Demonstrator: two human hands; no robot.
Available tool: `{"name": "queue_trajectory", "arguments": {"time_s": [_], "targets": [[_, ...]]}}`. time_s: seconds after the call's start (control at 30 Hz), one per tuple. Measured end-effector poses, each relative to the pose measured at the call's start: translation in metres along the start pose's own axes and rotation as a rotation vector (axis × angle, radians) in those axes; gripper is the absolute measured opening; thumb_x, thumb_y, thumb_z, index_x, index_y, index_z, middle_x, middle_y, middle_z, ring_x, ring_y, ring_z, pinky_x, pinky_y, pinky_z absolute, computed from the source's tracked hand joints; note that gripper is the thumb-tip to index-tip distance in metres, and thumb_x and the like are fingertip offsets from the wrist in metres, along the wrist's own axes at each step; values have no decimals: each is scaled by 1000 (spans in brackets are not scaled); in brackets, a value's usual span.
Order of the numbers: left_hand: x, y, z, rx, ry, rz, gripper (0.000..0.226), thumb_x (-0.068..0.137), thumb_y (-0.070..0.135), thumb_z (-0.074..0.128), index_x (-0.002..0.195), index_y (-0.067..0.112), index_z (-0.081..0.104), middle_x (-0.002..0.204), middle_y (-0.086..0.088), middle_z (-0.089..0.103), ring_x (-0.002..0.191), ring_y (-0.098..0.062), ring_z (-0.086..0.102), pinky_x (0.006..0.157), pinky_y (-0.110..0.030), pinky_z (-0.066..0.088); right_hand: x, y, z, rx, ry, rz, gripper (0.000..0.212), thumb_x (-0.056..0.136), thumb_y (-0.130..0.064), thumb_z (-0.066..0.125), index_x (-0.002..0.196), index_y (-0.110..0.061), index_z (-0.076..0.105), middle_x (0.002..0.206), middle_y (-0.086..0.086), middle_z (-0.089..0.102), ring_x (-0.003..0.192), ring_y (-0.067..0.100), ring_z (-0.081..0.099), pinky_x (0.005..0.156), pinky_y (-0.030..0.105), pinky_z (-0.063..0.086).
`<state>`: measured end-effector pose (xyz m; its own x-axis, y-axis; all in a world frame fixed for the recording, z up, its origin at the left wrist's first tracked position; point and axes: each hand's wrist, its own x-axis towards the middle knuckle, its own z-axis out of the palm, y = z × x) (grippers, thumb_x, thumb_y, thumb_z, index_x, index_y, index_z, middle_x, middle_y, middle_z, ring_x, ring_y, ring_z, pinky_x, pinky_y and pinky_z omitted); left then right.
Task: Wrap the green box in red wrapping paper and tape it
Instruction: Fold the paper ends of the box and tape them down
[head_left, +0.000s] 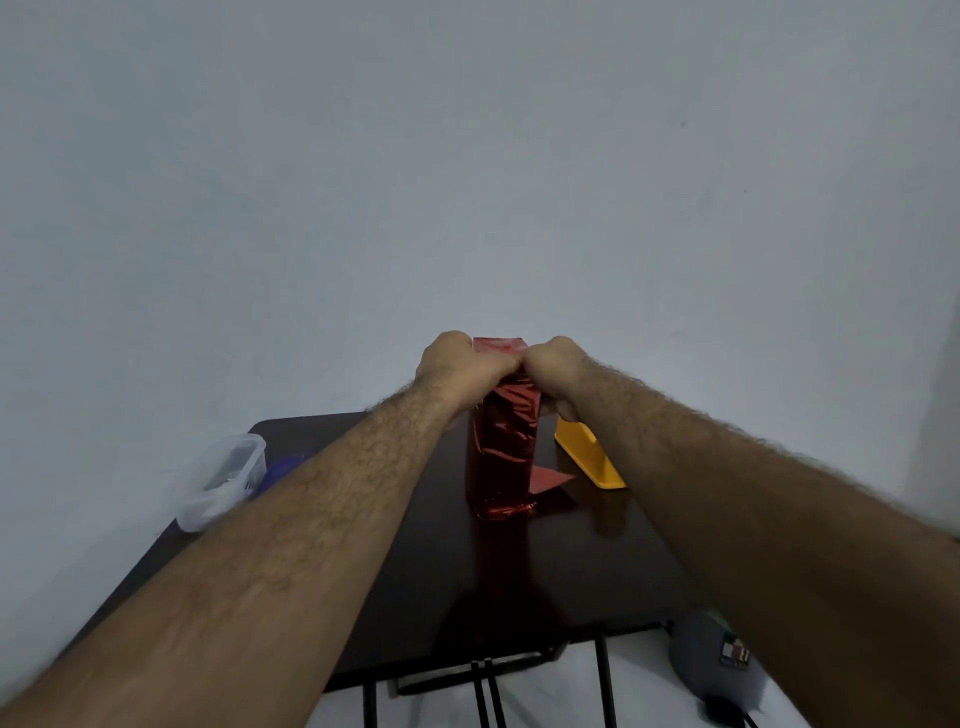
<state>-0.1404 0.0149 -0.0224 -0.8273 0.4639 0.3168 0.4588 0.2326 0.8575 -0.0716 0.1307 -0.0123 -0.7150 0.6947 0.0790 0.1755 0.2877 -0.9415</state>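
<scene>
A tall box covered in shiny red wrapping paper stands upright in the middle of the dark table; no green shows. My left hand and my right hand meet at the box's top, fingers curled over the paper there and pinching it. The fingertips are hidden behind the hands. A red paper scrap lies on the table just right of the box's base.
A yellow holder lies to the right of the box, partly behind my right arm. A clear plastic container sits at the table's left edge with a blue object beside it. A grey bag lies on the floor at the right.
</scene>
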Motion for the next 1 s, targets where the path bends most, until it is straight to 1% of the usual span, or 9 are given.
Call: {"name": "queue_trajectory", "arguments": {"time_s": [0.07,0.13,0.27,0.33,0.43,0.5,0.6,0.83,1.0], "targets": [[-8,-4,-1,11,-56,35,26,72,27,88,90,19,70,86,5,71,80,-15,68,57,-24,51,-8,2,-2,162,-46,25,24,93,3,46,94,-5,68,82,14,70,66,27,69,52,36,60],[-18,-8,1,48,-69,93,47,64,32,95,104,24,71,97,7,74,91,-14,72,74,-31,61,-20,3,-6,275,-94,43,30,96,1,43,96,-7,71,87,12,73,68,25,70,58,38,63],[-33,-18,4,118,121,177,70,55,50,95,117,32,68,101,14,72,93,-9,69,83,-33,60,-36,14,-6,471,-188,99,32,97,-4,38,96,-5,71,95,14,70,62,21,64,67,39,63],[-37,-24,-4,120,121,228,69,58,38,93,122,33,68,102,16,72,96,-8,69,87,-32,60,-38,24,-5,543,-218,140,25,106,-20,43,111,-4,62,109,15,69,81,27,69,73,43,60],[-43,-42,-20,152,-33,324,97,61,15,93,149,31,56,122,17,66,112,-9,66,95,-21,53,-27,44,-10,586,-252,216,65,102,-59,54,137,-5,46,124,24,67,108,37,71,96,54,57],[-45,-57,-28,239,-163,390,109,58,8,92,155,36,49,130,15,64,118,-8,66,95,-16,52,-23,57,-14,557,-301,279,90,88,-81,56,123,2,55,126,27,65,118,42,66,105,59,52],[-48,-73,-31,375,-354,497,110,59,7,87,156,40,47,139,16,63,124,-2,62,104,-23,52,-22,75,-10,454,-292,365,102,73,-94,58,116,-1,64,118,23,71,110,41,70,94,54,58],[-49,-103,-29,918,-407,772,111,71,26,81,166,34,24,172,2,28,163,-18,9,131,-51,4,-27,117,12,418,-340,395,61,89,-61,67,124,-11,72,104,9,80,100,28,74,87,41,58],[-54,-123,-29,160,-135,269,118,78,38,75,170,35,0,177,3,9,163,-17,8,131,-51,15,-23,139,26,549,-428,199,46,102,-47,61,131,-12,68,117,9,79,114,28,74,112,48,50]]}}
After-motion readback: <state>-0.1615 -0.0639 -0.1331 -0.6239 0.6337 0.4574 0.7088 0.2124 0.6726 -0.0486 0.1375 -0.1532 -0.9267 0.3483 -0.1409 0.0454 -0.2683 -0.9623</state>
